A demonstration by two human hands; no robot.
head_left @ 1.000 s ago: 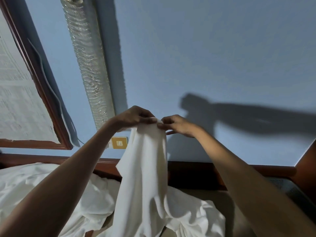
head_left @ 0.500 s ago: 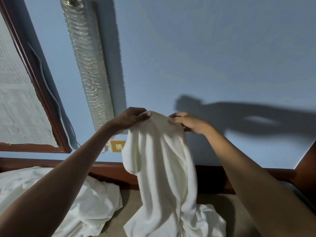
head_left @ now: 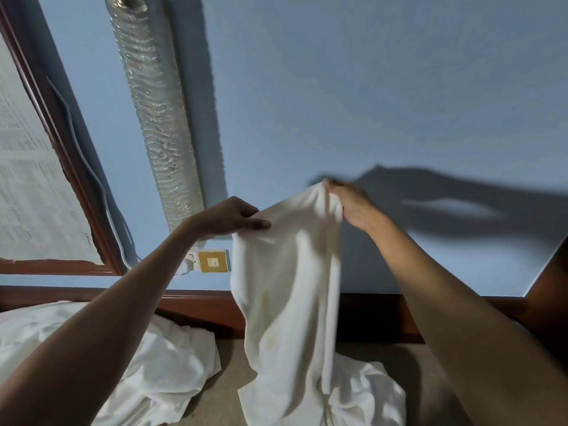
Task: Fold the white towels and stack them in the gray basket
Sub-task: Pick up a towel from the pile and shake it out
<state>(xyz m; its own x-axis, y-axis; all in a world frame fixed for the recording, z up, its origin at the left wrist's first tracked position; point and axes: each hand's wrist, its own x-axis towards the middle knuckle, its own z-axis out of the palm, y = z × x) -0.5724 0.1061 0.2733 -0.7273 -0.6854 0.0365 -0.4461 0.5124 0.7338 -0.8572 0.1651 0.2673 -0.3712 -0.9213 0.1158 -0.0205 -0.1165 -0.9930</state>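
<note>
A white towel (head_left: 289,287) hangs in the air in front of the blue wall, its lower end draping onto the tan surface below. My left hand (head_left: 229,218) pinches its top edge on the left. Higher and to the right, my right hand (head_left: 352,202) pinches the other part of that top edge. Between the two hands the edge sags a little. More white towels (head_left: 159,373) lie crumpled on the surface at the lower left, and another bunch (head_left: 372,392) sits under the hanging towel. The gray basket is out of view.
A dark wooden headboard rail (head_left: 209,305) runs along the wall behind the surface. A silver ribbed duct (head_left: 156,112) goes up the wall, with a yellow wall switch (head_left: 212,261) below it. A wood-framed window (head_left: 40,186) is at the left.
My hands have moved apart along the towel's top edge; the right hand went up and to the right. The towel has spread wider and lifted off the pile.
</note>
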